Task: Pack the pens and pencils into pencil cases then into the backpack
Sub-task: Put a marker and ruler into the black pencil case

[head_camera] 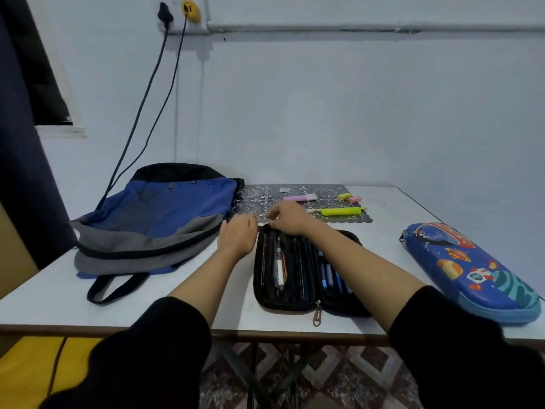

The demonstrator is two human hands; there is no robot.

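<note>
A black pencil case [295, 290] lies open in the middle of the white table [53, 299], with several pens and pencils in its elastic loops. My left hand [237, 239] grips its far left corner. My right hand [287, 216] reaches across the case and pinches at its far rim; what sits between those fingertips is too small to tell. To the left lies a blue and grey backpack [165, 214], flat, with its strap toward me. A closed blue pencil case with a space print [472, 270] lies at the right.
On a patterned mat [324, 191] behind the black case lie a pink highlighter [299, 198], a green highlighter [339, 211], a yellow eraser [344, 196], a pink eraser [354, 199] and a small white piece [284, 189]. Two cables [141, 119] hang down the wall behind the backpack.
</note>
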